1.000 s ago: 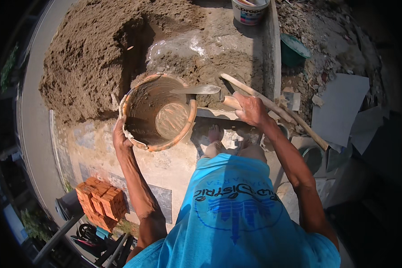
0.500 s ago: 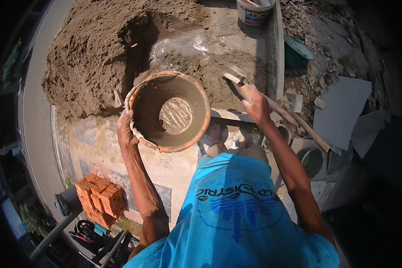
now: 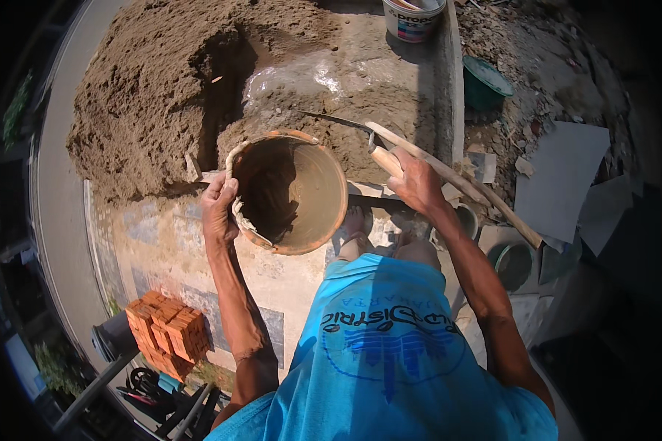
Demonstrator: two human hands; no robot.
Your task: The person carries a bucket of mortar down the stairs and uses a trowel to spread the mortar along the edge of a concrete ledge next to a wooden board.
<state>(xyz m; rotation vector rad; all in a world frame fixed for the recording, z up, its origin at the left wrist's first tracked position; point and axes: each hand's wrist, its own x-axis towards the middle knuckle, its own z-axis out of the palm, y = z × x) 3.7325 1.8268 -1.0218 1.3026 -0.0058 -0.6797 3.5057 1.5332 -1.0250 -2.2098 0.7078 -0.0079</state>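
Observation:
My left hand (image 3: 219,207) is closed on the rim of a bucket (image 3: 324,195), close to its rope-like handle. The bucket is tilted with its mouth towards me, its rim orange and its inside coated with wet grey-brown mortar. In my right hand (image 3: 419,181) is a trowel (image 3: 336,120), gripped by its wooden handle, its thin blade reaching left above the bucket's far rim. Beyond them, wet mortar (image 3: 397,106) is spread on the ground. A long wooden tool handle (image 3: 456,176) slants past my right hand; its far parts are partly hidden.
A large sand heap (image 3: 136,95) rises at the far left. A white pail (image 3: 413,23) stands at the back, and a green bucket (image 3: 485,84) sits in rubble beyond a low concrete edge (image 3: 452,95). Grey sheets (image 3: 563,180) lie at right. Stacked bricks (image 3: 168,334) are at lower left.
The bucket has shifted slightly right and turned, so its ridged bottom is now in shadow. My right hand has moved slightly left, and the trowel blade has swung further left.

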